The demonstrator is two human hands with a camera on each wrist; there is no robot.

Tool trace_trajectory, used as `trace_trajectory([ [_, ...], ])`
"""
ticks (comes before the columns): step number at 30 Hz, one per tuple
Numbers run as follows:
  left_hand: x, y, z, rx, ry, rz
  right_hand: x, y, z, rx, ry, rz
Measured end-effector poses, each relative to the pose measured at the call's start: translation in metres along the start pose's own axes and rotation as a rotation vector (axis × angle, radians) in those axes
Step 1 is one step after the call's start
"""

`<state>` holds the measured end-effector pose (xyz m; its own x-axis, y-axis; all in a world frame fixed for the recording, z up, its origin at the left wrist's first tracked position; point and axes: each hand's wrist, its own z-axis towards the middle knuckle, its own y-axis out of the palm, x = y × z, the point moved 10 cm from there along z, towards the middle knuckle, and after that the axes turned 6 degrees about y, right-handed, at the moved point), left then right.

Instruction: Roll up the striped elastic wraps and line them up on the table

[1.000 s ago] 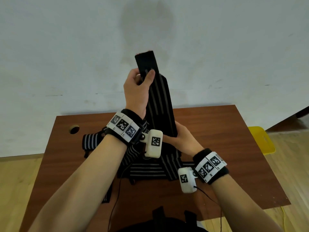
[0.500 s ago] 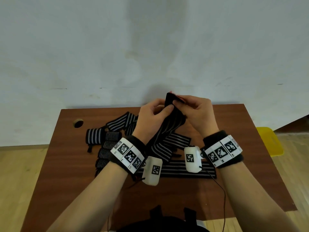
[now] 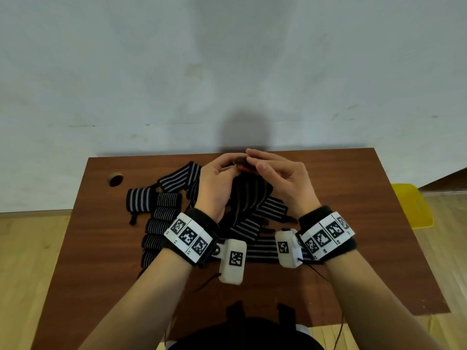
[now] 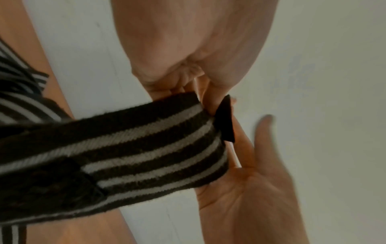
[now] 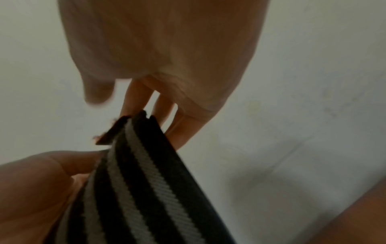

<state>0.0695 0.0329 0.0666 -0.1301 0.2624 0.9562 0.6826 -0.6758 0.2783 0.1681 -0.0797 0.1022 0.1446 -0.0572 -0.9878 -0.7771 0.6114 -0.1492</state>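
Head view. Counter: rectangular, reddish-brown wood-grain top, round cable hole at its far left. Held wrap: black woven elastic band with pale lengthwise stripes, raised above the counter's far middle, its lower length draping down onto a loose heap of unrolled wraps. Left hand and right hand: both meet at the band's dark top end, fingertips curled in a narrow pinching grip on it. Rolled wraps: short ribbed cylinders, laid side by side in a row left of the heap; one wider, flatter striped roll sits at the row's far end. Each wrist carries a black fuzzy band with white coded tags and a white plastic camera block. Yellow plastic item on the pale wooden floor to the right.

Left wrist view. Held wrap: coarse knit, fuzzy edges, a matte black fastening patch at lower left; its end folds over at the fingers. Left hand pinches that fold; right hand lies open-palmed behind it, blurred.

Right wrist view. Held wrap: twill-ribbed stripes, frayed black tab at the tip. Right hand fingertips close on the tip; left hand touches the band's edge.
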Motion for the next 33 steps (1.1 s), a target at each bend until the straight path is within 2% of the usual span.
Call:
trace_trajectory([
  [2, -0.003, 0.000, 0.003, -0.012, -0.032, -0.009, 0.003, -0.004, 0.002, 0.051, 0.004, 0.019],
  [5, -0.012, 0.000, 0.006, -0.035, -0.098, -0.029, 0.012, -0.006, 0.004, 0.054, 0.033, 0.028],
  [9, -0.009, -0.002, 0.010, -0.064, 0.026, 0.134, 0.021, -0.006, 0.009, 0.038, 0.096, 0.061],
  [12, -0.008, -0.002, 0.013, -0.071, 0.050, 0.165, 0.034, -0.009, 0.013, 0.038, 0.195, -0.025],
  [16, 0.003, -0.006, 0.019, -0.050, 0.135, 0.309, 0.043, 0.000, 0.015, -0.083, 0.248, -0.035],
  [19, 0.003, -0.013, 0.026, -0.032, 0.160, 0.379, 0.039, -0.005, 0.017, -0.008, 0.226, 0.022],
  [21, -0.001, -0.018, 0.029, -0.021, 0.124, 0.408, 0.038, -0.011, 0.019, 0.059, 0.187, 0.036],
  [23, -0.010, -0.016, 0.028, -0.068, 0.027, 0.382, 0.039, -0.015, 0.020, 0.103, 0.182, 0.061],
  [26, -0.018, -0.006, 0.019, -0.147, -0.080, 0.311, 0.033, -0.014, 0.020, 0.114, 0.100, -0.001],
  [30, -0.027, -0.007, 0.015, -0.110, -0.155, 0.185, 0.027, -0.009, 0.018, 0.094, -0.029, -0.075],
  [33, -0.027, -0.006, 0.013, -0.101, -0.141, 0.100, 0.033, -0.010, 0.018, 0.065, 0.029, -0.039],
])
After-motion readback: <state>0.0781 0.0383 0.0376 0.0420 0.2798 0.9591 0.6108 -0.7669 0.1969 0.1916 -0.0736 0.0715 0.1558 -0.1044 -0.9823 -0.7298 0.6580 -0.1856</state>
